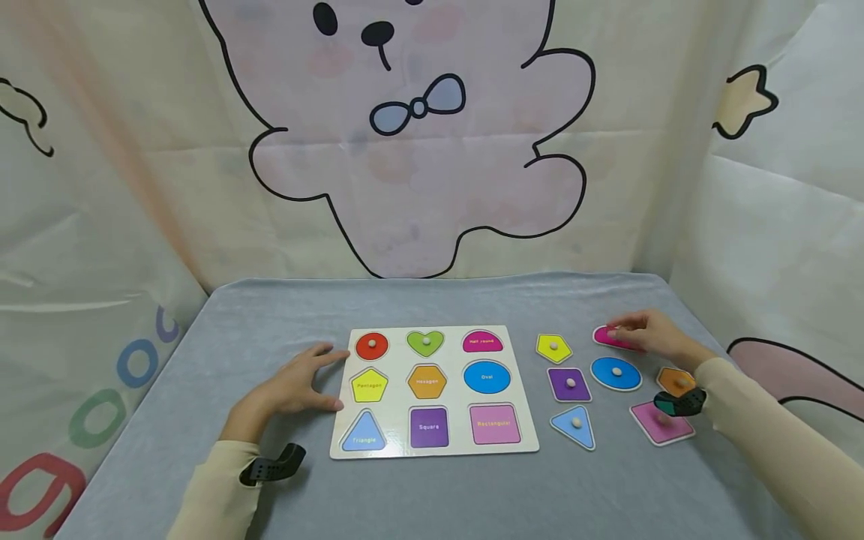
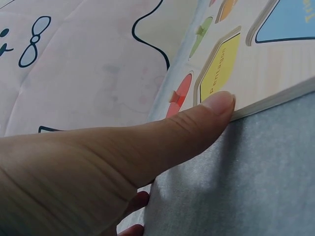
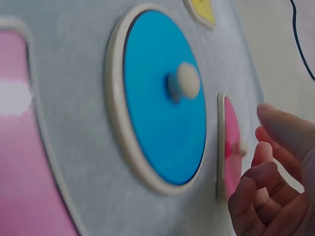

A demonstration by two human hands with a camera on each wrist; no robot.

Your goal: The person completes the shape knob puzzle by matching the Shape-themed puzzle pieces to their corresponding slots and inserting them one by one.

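Note:
My left hand (image 1: 292,388) lies at the left edge of the white puzzle board (image 1: 394,352), thumb and index finger spread along that edge. In the left wrist view its thumb (image 2: 192,120) rests at the edge beside the yellow pentagon (image 2: 221,66). Red circle (image 1: 372,346) and green heart (image 1: 425,343) pieces with knobs sit in the board. At the far right my right hand (image 1: 651,332) reaches over the pink half-round piece (image 1: 607,337). The right wrist view shows that piece's knob (image 3: 241,147) uncovered, close to loosely bent fingers, with the thumb apart.
Other knobbed pieces lie right of the board: yellow pentagon (image 1: 554,348), purple square (image 1: 569,385), blue triangle (image 1: 574,427), blue oval (image 1: 616,373), orange hexagon (image 1: 676,381) and pink rectangle (image 1: 661,424). A grey cloth (image 1: 432,495) covers the table, with printed curtains (image 1: 418,172) around it.

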